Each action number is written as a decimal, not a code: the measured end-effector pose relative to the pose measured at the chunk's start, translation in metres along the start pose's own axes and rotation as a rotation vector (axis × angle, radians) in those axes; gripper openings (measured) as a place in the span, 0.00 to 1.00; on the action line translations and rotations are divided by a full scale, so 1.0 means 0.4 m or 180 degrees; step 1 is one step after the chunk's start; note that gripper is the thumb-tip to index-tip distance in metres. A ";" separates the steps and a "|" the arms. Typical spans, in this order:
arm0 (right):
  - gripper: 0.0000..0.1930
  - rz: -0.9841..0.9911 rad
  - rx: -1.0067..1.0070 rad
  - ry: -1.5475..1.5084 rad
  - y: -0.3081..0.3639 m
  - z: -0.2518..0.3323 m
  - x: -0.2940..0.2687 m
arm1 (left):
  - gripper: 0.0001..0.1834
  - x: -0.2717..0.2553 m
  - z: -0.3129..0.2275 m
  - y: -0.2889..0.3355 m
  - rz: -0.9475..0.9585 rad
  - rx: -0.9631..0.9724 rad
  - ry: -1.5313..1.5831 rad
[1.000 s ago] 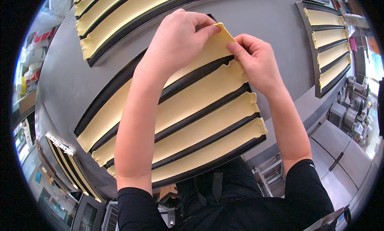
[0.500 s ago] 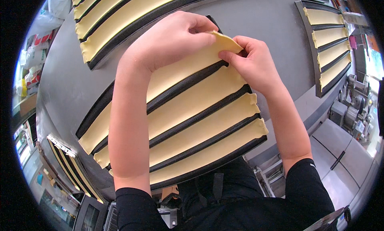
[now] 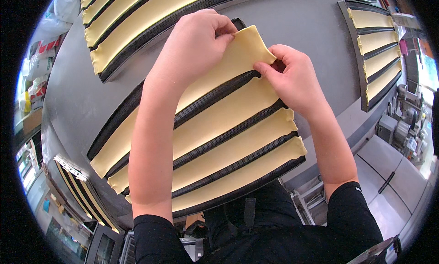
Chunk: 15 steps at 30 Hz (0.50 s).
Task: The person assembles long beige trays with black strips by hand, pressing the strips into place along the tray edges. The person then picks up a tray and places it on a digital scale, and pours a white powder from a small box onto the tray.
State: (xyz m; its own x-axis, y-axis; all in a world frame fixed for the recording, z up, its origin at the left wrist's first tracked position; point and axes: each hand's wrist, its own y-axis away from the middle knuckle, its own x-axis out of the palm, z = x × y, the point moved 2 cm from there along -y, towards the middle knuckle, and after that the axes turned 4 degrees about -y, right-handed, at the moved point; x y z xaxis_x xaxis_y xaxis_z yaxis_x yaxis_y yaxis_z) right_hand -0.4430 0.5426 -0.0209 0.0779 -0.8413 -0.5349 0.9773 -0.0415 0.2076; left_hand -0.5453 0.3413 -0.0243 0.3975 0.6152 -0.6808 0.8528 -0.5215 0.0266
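Note:
A black perforated baguette tray [image 3: 219, 94] with several troughs lies in front of me, pale yellow dough strips along its channels. The farthest dough strip [image 3: 247, 51] has its right end raised a little and spread flat. On its far edge, the thumb and fingers of my left hand [image 3: 194, 46] are closed in a pinch. My right hand [image 3: 295, 78] pinches the near corner of that same end. Nearer me, another dough strip [image 3: 247, 99] rests in its trough with a wavy right end. My left forearm hides part of the strips.
A second tray with dough strips [image 3: 123, 46] lies at the far left, and another loaded tray [image 3: 372, 53] stands at the right of the grey table [image 3: 311, 26]. Metal machinery [image 3: 398, 126] is beyond the right edge. More strips on a tray [image 3: 84, 191] show at lower left.
My left hand has shifted left along the strip's far edge, so more of the right end shows, flatter and wider than before. My right hand has moved slightly right and down.

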 end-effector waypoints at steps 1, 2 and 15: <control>0.12 -0.0032 -0.0082 0.0072 0.002 0.003 0.003 | 0.09 0.003 -0.002 0.001 -0.0003 0.0105 -0.0096; 0.11 -0.0063 -0.0168 0.0143 0.003 0.007 0.004 | 0.09 0.005 -0.005 0.001 -0.0010 0.0209 -0.0194; 0.08 -0.0651 -0.0368 0.0384 -0.017 0.012 0.016 | 0.14 0.048 -0.032 -0.035 -0.0299 0.1060 -0.0465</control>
State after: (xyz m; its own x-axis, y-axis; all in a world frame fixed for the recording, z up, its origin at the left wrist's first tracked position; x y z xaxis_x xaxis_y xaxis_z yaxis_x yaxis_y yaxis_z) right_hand -0.4501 0.5349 -0.0218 -0.1074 -0.7511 -0.6514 0.9906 -0.1363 -0.0061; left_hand -0.5455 0.3679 -0.0284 0.2497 0.5913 -0.7668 0.7169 -0.6452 -0.2641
